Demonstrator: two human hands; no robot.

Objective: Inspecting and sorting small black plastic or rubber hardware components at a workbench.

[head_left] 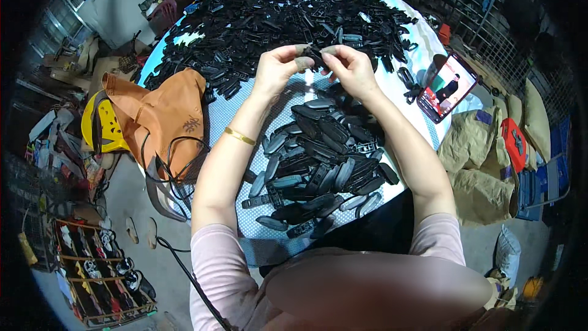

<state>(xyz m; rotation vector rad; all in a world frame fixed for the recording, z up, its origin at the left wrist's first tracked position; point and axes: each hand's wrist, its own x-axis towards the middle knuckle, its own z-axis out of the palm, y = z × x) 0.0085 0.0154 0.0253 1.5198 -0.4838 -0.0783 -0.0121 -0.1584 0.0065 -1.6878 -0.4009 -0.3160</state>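
Note:
Over the table's middle, my left hand (pixel 275 72) and my right hand (pixel 355 72) meet with fingertips pinched around a small black plastic part (pixel 315 58). Its exact kind is too small and dark to make out. Brownish coverings wrap some fingertips of my left hand. Below my hands, between my forearms, lies a heap of black and dark grey elongated plastic pieces (pixel 324 141). Beyond my hands spreads a much larger pile of small black plastic parts (pixel 288 15).
The round table (pixel 236 113) has a light patterned cover. A phone (pixel 448 87) showing a picture stands at its right edge. An orange-brown bag (pixel 168 110) and black cable (pixel 177 141) sit at left, beside a yellow chair (pixel 105 124). Brown sacks (pixel 478 190) stand right; a shoe rack (pixel 101 270) lower left.

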